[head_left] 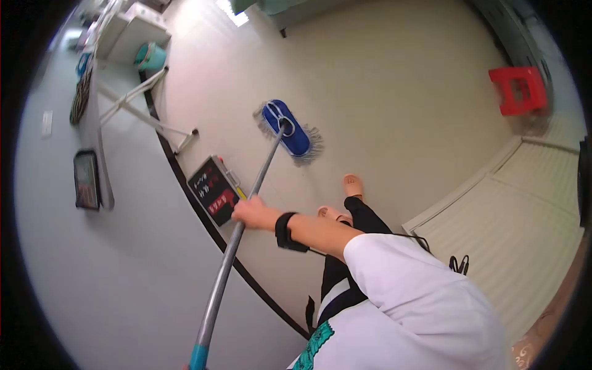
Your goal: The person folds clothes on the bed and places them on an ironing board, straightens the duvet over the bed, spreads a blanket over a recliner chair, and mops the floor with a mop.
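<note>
My right hand (pixel 254 213) is closed around the middle of a grey metal mop handle (pixel 221 280). At the bottom edge, only a sliver of my left hand (pixel 186 367) shows against the handle's teal grip (pixel 198 356); the rest is out of frame. The handle slants up to a flat mop head (pixel 296 137), blue with a grey fringe, lying on the pale floor. A black band (pixel 287 232) circles my right wrist below the white sleeve.
A dark sign box (pixel 214 190) stands by the left wall. Beyond it are white metal legs (pixel 145 114) and a teal bucket (pixel 151 57). A red stool (pixel 520 91) and a cream slatted panel (pixel 530 203) are at right. My feet (pixel 353 185) are near the centre.
</note>
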Motion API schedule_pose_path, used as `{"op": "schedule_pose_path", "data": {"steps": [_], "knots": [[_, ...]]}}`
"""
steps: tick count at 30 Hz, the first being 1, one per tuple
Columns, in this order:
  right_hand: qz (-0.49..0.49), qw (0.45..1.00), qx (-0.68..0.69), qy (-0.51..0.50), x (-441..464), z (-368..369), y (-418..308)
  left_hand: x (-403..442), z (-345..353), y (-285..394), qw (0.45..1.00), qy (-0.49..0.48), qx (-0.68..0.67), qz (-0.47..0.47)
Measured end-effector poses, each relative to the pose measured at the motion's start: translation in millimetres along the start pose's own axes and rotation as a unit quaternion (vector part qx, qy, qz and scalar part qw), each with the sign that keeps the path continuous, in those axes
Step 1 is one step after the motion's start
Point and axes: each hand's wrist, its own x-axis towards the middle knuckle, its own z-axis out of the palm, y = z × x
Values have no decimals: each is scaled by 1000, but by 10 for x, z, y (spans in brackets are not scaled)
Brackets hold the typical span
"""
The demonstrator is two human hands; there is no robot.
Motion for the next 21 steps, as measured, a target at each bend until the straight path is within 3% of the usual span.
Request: {"op": "schedule_pose_path", "data": {"steps": [2, 6, 10, 12, 14, 17, 21], "knots": [[29, 997, 31, 60, 141, -306, 484, 430, -162, 359, 990, 124, 1, 64], [81, 975, 36, 205, 192, -724, 1241, 1032, -382, 878, 961, 189, 75, 185], [166, 931, -22, 324, -57, -1410, 2019, 1591, -694, 1325, 890, 322, 95, 309], [201, 897, -25, 392, -334, -1781, 2290, 1816, -1050, 1526, 861, 330, 151, 357], [226, 848, -22, 479, -705, -2004, 2468, 1979, -1240, 1617, 783, 420, 153, 433], [268, 775, 20, 572, -1265, -2105, 2444, 1860, -1720, 1947, 763, 416, 223, 442], [289, 707, 32, 645, -1833, -1891, 2024, 1532, -2029, 1902, 709, 442, 280, 473]]}}
